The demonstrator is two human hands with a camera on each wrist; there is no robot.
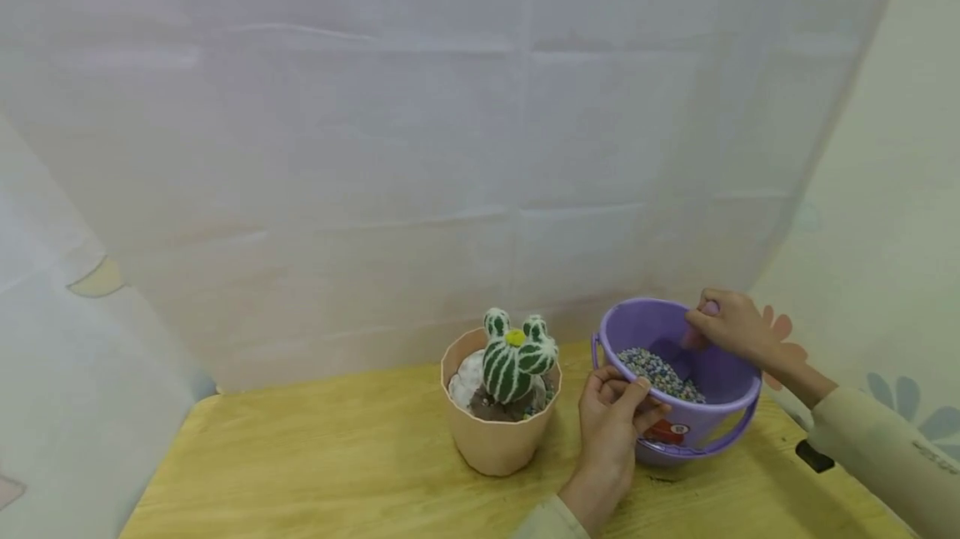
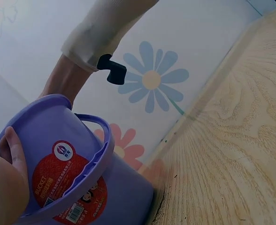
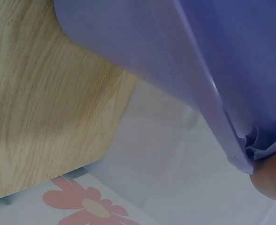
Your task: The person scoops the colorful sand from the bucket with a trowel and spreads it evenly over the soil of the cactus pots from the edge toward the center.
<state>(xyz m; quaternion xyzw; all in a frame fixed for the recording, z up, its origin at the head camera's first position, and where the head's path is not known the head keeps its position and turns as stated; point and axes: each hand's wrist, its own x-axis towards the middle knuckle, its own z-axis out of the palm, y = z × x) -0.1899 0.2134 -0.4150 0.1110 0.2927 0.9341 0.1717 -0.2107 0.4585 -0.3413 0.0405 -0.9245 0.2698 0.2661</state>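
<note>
Purple bucket (image 1: 708, 416) — left hand (image 1: 611, 422) pinching its rim, right hand (image 1: 726, 324) over its mouth.

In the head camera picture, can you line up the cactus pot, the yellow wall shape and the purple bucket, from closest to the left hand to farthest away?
From the left hand:
1. Purple bucket: nearest, the hand holds its rim.
2. Cactus pot: next, on the table just left of the hand.
3. Yellow wall shape: farthest, way over on the left.
</note>
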